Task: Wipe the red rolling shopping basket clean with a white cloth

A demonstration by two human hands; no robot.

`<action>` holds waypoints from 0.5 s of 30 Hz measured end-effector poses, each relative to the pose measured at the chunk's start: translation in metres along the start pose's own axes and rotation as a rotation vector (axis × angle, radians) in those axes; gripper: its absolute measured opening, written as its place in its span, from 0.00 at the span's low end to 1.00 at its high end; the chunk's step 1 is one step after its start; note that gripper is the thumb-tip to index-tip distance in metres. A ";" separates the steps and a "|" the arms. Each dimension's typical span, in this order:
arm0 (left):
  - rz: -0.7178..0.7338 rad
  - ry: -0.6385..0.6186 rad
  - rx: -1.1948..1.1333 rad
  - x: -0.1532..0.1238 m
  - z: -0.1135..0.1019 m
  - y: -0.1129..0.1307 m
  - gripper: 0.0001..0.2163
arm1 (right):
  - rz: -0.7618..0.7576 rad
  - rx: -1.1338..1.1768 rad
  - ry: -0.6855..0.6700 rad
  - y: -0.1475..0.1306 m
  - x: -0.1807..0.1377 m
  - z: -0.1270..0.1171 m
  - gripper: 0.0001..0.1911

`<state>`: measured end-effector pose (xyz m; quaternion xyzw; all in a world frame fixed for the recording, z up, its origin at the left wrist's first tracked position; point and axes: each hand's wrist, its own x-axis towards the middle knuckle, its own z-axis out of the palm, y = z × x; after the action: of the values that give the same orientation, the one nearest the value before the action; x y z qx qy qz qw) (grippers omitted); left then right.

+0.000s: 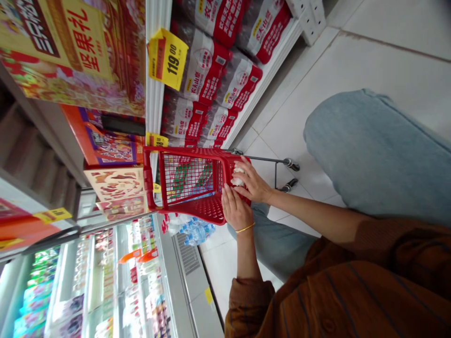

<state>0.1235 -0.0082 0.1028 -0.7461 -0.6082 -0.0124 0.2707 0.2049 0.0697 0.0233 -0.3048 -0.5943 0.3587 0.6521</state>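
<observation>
The view is turned on its side, with the floor at the right. A red plastic shopping basket (186,183) on a wheeled frame stands in front of the shelves, with green and blue packs inside. My left hand (235,210), with a thin gold bracelet on the wrist, lies with fingers stretched against the basket's near wall. My right hand (252,184) is just above it at the basket's rim, fingers curled round a small white thing (238,177) that I cannot name. Brown striped sleeves cover both my arms.
Shelves hold packs of bottled water with red labels (211,70), gift boxes (77,51) and yellow price tags (168,58). A glass-fronted chiller (105,281) with drinks lies at lower left. My knee in pale blue jeans (369,150) is above the white tiled floor (369,56). The basket's metal handle (282,162) sticks out.
</observation>
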 end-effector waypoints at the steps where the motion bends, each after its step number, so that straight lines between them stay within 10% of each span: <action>1: -0.002 -0.004 0.001 0.000 0.000 0.000 0.21 | 0.031 -0.015 0.020 0.001 0.001 0.002 0.20; 15: -0.007 0.005 0.023 -0.002 -0.002 0.001 0.23 | 0.157 0.083 0.084 0.017 -0.015 0.024 0.26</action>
<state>0.1248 -0.0107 0.1033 -0.7407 -0.6104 -0.0083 0.2807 0.1792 0.0657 0.0032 -0.3377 -0.5253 0.4200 0.6584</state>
